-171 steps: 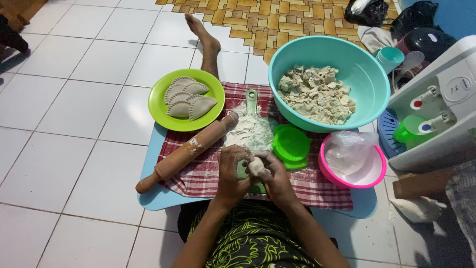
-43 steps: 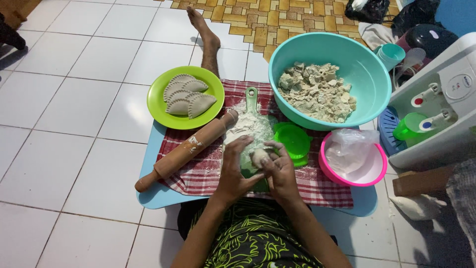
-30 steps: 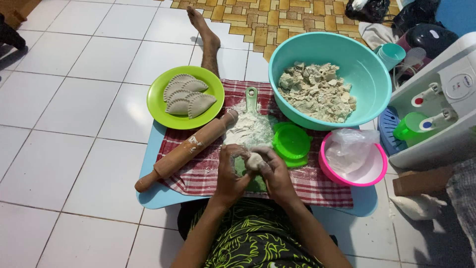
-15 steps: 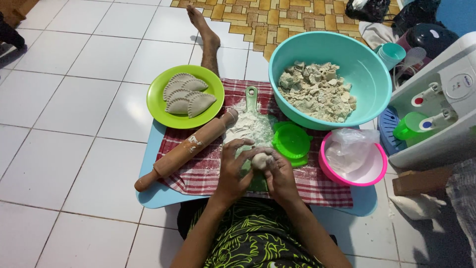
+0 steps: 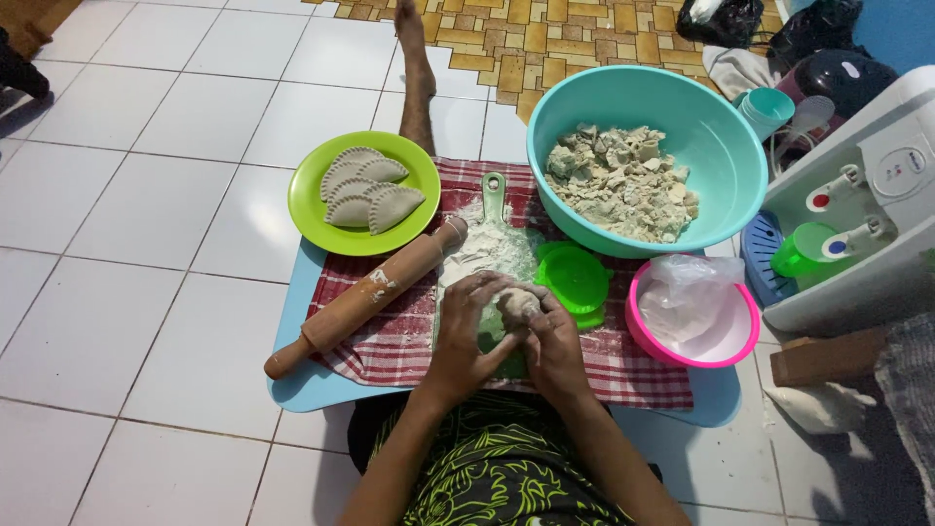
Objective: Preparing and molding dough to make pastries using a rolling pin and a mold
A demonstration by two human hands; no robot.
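Note:
Both of my hands cup a small ball of dough [image 5: 517, 303] above a floured green board [image 5: 493, 216]. My left hand [image 5: 472, 326] wraps it from the left and my right hand [image 5: 552, 341] from the right. A wooden rolling pin [image 5: 367, 296] lies slantwise on the red checked cloth [image 5: 390, 336], just left of my hands. A green dumpling press [image 5: 575, 280] sits right beside my right hand.
A lime plate [image 5: 314, 194] with folded dumplings stands at the back left. A big teal bowl [image 5: 721, 146] of dough pieces is at the back right, a pink bowl [image 5: 745, 336] with a plastic bag to the right. A white water dispenser [image 5: 877, 205] and my outstretched leg [image 5: 417, 73] lie beyond.
My hands have kept turning and pressing the dough ball in the same spot over the board. Nothing else has moved.

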